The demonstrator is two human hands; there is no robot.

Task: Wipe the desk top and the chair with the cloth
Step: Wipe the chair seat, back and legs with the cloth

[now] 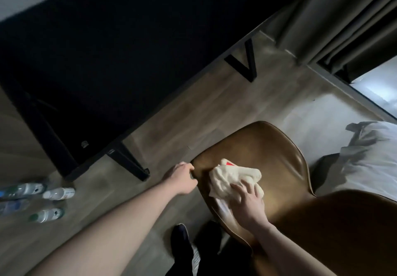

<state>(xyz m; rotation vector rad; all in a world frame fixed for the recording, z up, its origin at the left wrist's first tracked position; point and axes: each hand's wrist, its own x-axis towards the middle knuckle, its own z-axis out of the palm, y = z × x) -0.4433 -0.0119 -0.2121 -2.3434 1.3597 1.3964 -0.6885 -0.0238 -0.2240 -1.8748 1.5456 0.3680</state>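
Chair point(268, 168), brown seat: cloth point(233, 178) bunched near its front-left edge under the spread, pressing right hand point(247, 200), left hand point(182, 178) apparently curled on the rim; risk, cloth swept off that edge toward floor bottles point(58, 193); open seat rightward, desk point(96, 61) well apart.

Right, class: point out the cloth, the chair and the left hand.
cloth point(233, 174), head view, middle of the bunched fabric.
chair point(277, 147), head view, bare seat surface.
left hand point(181, 176), head view, back of the hand.
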